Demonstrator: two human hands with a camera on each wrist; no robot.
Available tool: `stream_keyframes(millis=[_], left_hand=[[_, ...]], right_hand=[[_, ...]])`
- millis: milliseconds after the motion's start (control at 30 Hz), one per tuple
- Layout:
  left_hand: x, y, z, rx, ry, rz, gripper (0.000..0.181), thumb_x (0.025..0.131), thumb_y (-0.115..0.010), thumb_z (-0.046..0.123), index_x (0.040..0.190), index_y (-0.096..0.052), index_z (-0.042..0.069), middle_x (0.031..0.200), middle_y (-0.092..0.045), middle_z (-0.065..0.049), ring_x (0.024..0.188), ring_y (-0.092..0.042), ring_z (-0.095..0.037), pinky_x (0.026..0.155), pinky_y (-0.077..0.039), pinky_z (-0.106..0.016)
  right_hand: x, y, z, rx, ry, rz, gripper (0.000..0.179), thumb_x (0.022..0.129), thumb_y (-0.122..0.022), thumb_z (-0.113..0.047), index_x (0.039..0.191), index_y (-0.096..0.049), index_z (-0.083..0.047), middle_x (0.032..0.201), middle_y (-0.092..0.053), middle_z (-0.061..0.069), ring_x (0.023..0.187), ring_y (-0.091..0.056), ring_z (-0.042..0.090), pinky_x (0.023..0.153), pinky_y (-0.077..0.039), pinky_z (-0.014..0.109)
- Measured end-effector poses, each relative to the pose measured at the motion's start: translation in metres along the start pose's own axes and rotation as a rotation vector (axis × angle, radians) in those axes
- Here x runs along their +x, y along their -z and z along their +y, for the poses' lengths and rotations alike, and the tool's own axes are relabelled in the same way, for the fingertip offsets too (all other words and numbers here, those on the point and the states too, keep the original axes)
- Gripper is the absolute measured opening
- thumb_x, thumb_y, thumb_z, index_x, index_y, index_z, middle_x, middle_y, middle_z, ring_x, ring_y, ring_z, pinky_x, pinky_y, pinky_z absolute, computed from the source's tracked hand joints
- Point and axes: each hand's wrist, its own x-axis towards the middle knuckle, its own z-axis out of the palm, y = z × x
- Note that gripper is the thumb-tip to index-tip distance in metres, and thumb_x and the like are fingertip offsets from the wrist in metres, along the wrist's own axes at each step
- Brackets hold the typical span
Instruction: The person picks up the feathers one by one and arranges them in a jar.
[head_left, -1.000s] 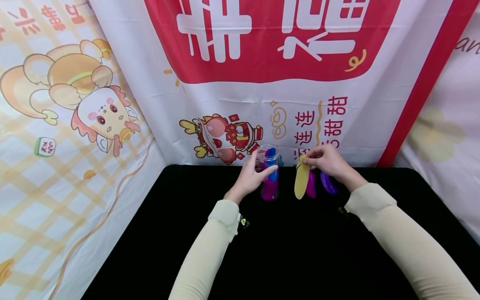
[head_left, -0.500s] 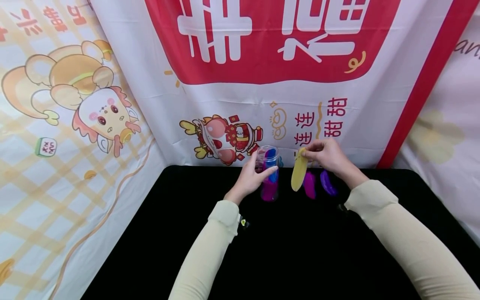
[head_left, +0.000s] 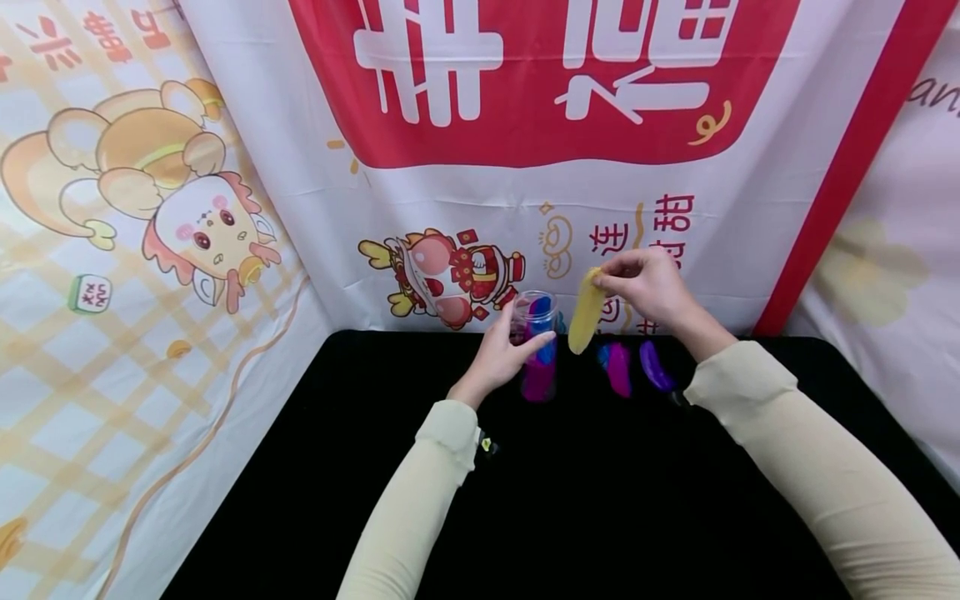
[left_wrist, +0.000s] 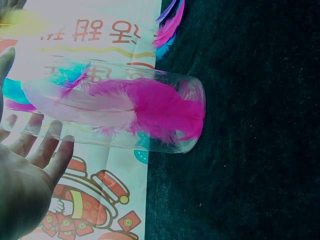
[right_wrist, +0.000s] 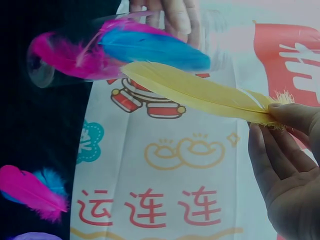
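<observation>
My left hand point(head_left: 501, 354) grips a clear jar point(left_wrist: 172, 145) that stands upright near the back of the table, fingers and thumb around its upper part. Inside the jar are magenta feathers point(left_wrist: 165, 107) and a blue feather point(right_wrist: 155, 47). My right hand point(head_left: 648, 287) pinches a yellow feather point(head_left: 585, 315) by its fluffy end, between thumb and fingertips. The feather hangs slanted, its lower tip toward the jar, to the right of the rim and above the table. In the right wrist view, the yellow tip overlaps the jar's side.
Right of the jar, a magenta feather point(head_left: 619, 369) overlaps a blue feather point(head_left: 603, 357) on the black table point(head_left: 570, 500). A purple feather point(head_left: 656, 367) lies farther right. A printed cloth point(head_left: 465, 200) hangs right behind the table's back edge; another patterned cloth point(head_left: 150, 350) hangs on the left.
My right hand has lifted the yellow feather up and leftward toward the jar, uncovering the magenta and blue feathers on the table. My left hand and the jar have stayed in place.
</observation>
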Motion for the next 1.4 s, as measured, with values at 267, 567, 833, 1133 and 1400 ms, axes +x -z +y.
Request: stream_keyframes(millis=[267, 567, 833, 1133, 1400], left_hand=[[0.000, 0.001, 0.000, 0.005, 0.004, -0.007, 0.082, 0.091, -0.072, 0.058, 0.158, -0.031, 0.033, 0.144, -0.053, -0.004, 0.128, -0.055, -0.021, 0.107, -0.047, -0.046], [0.000, 0.000, 0.001, 0.006, 0.001, -0.008, 0.080, 0.091, -0.071, 0.058, 0.157, -0.033, 0.031, 0.142, -0.055, -0.004, 0.126, -0.056, -0.020, 0.107, -0.048, -0.045], [0.000, -0.001, 0.001, 0.006, 0.013, -0.004, 0.083, 0.089, -0.070, 0.063, 0.156, -0.033, 0.031, 0.139, -0.056, -0.002, 0.125, -0.057, -0.020, 0.107, -0.048, -0.046], [0.000, 0.000, 0.001, 0.001, 0.013, -0.006, 0.083, 0.089, -0.071, 0.063, 0.156, -0.033, 0.032, 0.140, -0.056, -0.003, 0.125, -0.057, -0.021, 0.107, -0.048, -0.047], [0.000, 0.000, 0.001, 0.000, -0.006, -0.006, 0.080, 0.092, -0.071, 0.056, 0.157, -0.033, 0.028, 0.140, -0.057, -0.003, 0.125, -0.057, -0.021, 0.107, -0.048, -0.048]], right_hand=[[0.002, 0.003, -0.010, 0.031, 0.014, 0.022, 0.015, 0.092, -0.078, -0.011, 0.100, -0.079, 0.001, 0.098, -0.076, 0.016, 0.079, -0.073, 0.017, 0.069, -0.059, 0.023], [0.004, 0.005, -0.021, 0.038, 0.040, 0.034, 0.017, 0.092, -0.078, -0.013, 0.103, -0.079, 0.000, 0.100, -0.076, 0.015, 0.083, -0.072, 0.021, 0.071, -0.059, 0.023], [0.007, 0.007, -0.035, 0.076, 0.077, 0.063, 0.022, 0.092, -0.079, -0.017, 0.108, -0.078, -0.001, 0.106, -0.074, 0.016, 0.087, -0.071, 0.017, 0.075, -0.059, 0.019], [0.012, 0.004, -0.046, 0.125, 0.163, 0.103, 0.019, 0.093, -0.078, -0.015, 0.104, -0.079, 0.001, 0.100, -0.076, 0.014, 0.082, -0.074, 0.016, 0.076, -0.060, 0.023], [0.014, -0.001, -0.057, 0.150, 0.183, 0.117, 0.024, 0.095, -0.075, -0.019, 0.108, -0.078, 0.001, 0.104, -0.076, 0.016, 0.086, -0.075, 0.016, 0.078, -0.060, 0.024]])
